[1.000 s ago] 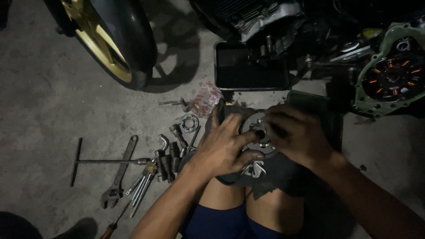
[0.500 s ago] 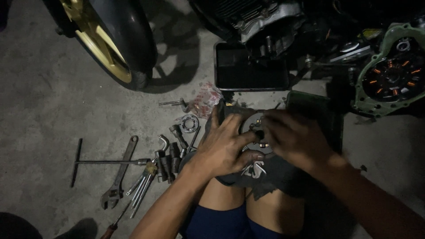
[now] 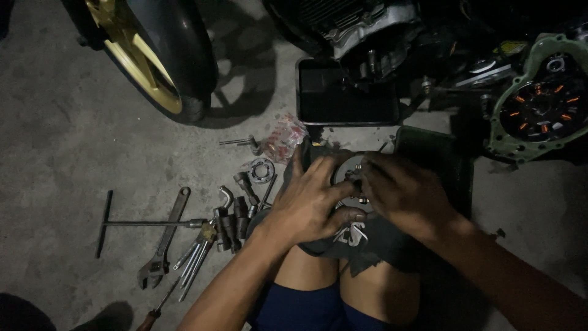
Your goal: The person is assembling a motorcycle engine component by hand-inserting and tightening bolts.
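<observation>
My left hand (image 3: 309,202) grips a round grey metal engine part (image 3: 349,175) that rests on a dark cloth (image 3: 367,245) over my knees. Its fingers curl round the part's left and lower rim. My right hand (image 3: 404,193) lies over the part's right side, its fingertips at the small bolts near the middle. Most of the part is hidden under both hands.
Tools lie on the concrete floor at my left: a T-handle wrench (image 3: 122,224), an adjustable wrench (image 3: 162,242), sockets (image 3: 236,214) and a bearing (image 3: 262,170). A black drain pan (image 3: 343,95) sits under the engine. A gold-rimmed wheel (image 3: 153,55) stands at top left, an engine cover (image 3: 542,104) at right.
My right hand has shifted slightly left and down over the round part. The left hand keeps its grip, and the tools have not moved.
</observation>
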